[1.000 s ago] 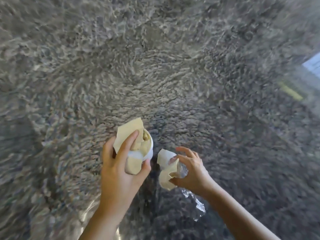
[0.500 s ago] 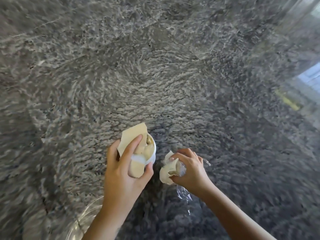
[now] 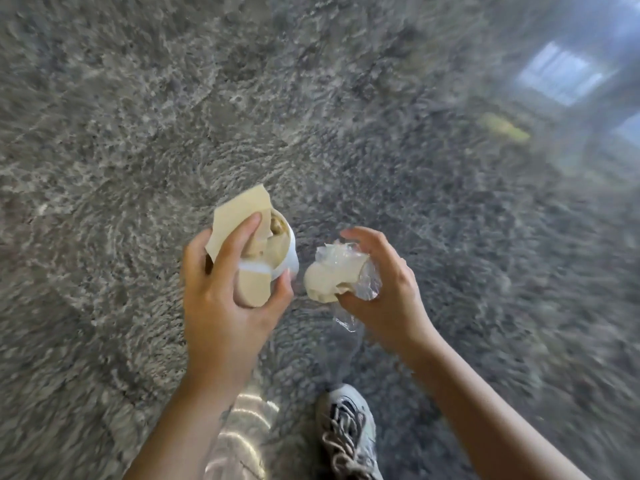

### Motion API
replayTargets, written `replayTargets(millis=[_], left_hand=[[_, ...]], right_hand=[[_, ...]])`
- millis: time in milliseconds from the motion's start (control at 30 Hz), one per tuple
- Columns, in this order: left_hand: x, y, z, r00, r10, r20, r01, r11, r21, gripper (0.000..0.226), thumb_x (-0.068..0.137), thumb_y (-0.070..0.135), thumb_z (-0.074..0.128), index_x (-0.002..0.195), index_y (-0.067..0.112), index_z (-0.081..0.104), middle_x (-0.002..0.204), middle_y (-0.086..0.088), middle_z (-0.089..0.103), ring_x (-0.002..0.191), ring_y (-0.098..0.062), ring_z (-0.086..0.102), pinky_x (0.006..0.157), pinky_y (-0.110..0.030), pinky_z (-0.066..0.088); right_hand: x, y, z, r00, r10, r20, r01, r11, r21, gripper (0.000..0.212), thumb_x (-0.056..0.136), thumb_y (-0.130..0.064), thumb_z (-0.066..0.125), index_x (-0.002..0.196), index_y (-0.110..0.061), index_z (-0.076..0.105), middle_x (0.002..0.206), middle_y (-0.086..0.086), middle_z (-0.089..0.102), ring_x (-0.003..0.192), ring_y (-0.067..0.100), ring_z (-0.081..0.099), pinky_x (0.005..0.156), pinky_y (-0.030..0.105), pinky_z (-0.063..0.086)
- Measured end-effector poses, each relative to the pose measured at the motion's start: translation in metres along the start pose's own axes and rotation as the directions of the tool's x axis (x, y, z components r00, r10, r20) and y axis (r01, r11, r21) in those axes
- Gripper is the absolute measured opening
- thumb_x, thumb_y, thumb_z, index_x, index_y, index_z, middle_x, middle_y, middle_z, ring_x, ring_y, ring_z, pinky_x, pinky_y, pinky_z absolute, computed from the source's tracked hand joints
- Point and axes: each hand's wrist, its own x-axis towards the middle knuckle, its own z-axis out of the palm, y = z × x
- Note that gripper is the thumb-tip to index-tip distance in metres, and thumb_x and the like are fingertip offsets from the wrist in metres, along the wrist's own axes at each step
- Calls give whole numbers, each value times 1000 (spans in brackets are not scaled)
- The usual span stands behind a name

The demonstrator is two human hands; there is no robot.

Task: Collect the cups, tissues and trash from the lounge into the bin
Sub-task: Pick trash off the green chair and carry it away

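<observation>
White cup (image 3: 289,252) stuffed with beige tissues (image 3: 242,211), sitting in left hand (image 3: 221,306), held over grey shag carpet (image 3: 138,116). Left fingers wrapping round cup, index finger pressing tissue flap against rim, thumb closing beneath. Crumpled tissue wad (image 3: 329,280) with clear plastic wrap (image 3: 369,282) sitting just right of cup, not touching. Right hand (image 3: 388,292) curling loosely round wad, fingers arching above, thumb pinching below. Both forearms reaching forward from bottom edge. Sneaker (image 3: 349,434) standing on carpet beneath hands.
</observation>
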Motion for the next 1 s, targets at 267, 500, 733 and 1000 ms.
replayTargets(millis=[267,500,733,1000], left_hand=[[32,256,-46,934,236,268,-196,966,-166,57,71,37,62,125,22,54,120,1,38,106,-1,40,92,2,25],[15,467,-29,751,506,423,-363,853,-375,60,65,34,70,122,29,51,121,-2,38,99,4,40,85,6,27],[-39,658,27,520,732,439,-455,673,-583,74,59,5,84,120,28,50,119,-6,43,94,6,40,83,5,28],[-121,843,84,220,873,435,-450,487,-749,69,56,1,83,120,13,60,118,-16,49,96,-5,46,83,-2,34]], right_hand=[[-101,-123,-223,932,161,-325,-170,985,0,61,58,-4,68,108,-36,53,104,-5,59,96,15,55,90,46,44],[-218,-158,-391,697,239,-676,-284,958,47,46,57,-6,75,100,-12,63,95,-4,58,86,8,56,79,26,46],[-332,-167,-523,344,384,-857,-315,907,280,54,64,-7,81,91,-44,52,101,-11,58,89,-2,56,68,10,43],[-448,-173,-670,-9,415,-910,-333,857,394,36,65,-21,71,87,-41,51,103,-10,55,94,-13,51,69,0,37]])
